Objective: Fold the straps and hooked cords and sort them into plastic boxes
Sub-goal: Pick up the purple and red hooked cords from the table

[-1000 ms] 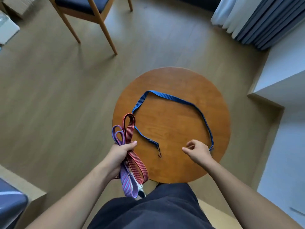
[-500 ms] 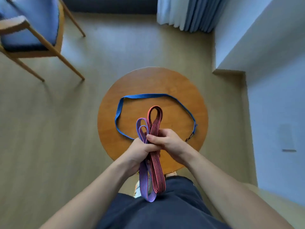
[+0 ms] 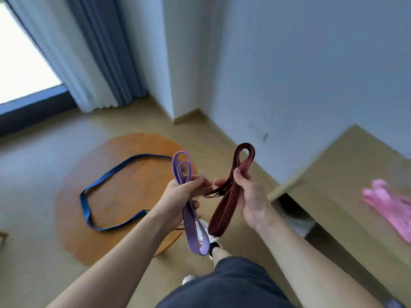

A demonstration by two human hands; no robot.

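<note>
Left hand (image 3: 180,196): grip closed round the folded purple cord (image 3: 189,221), its loops standing up at twelve o'clock and the long bend hanging toward six. Right hand (image 3: 249,196): grip closed round the folded dark red cord (image 3: 224,203), thumb laid across it, loop up at twelve, bend down at six. The bundles are apart, the hands nearly touching. Dark ends show between them, likely hooks, too blurred to be sure. Judgement: the two are being split for sorting. Each wants a firm pinch at mid-fold so the layers don't slide, with hooks turned inward so they can't snag the other cord, and should be set down whole rather than dropped. No plastic boxes in view, so I can't tell which goes where. At nine o'clock of the left hand the blue cord (image 3: 89,205) lies unfolded in an open loop on the round wooden surface (image 3: 124,196). At three o'clock, blurred pink straps (image 3: 389,205) rest on a pale ledge (image 3: 344,170). Room: wood floor (image 3: 33,174), white wall at one, curtain (image 3: 93,52) and window (image 3: 20,58) at ten.
</note>
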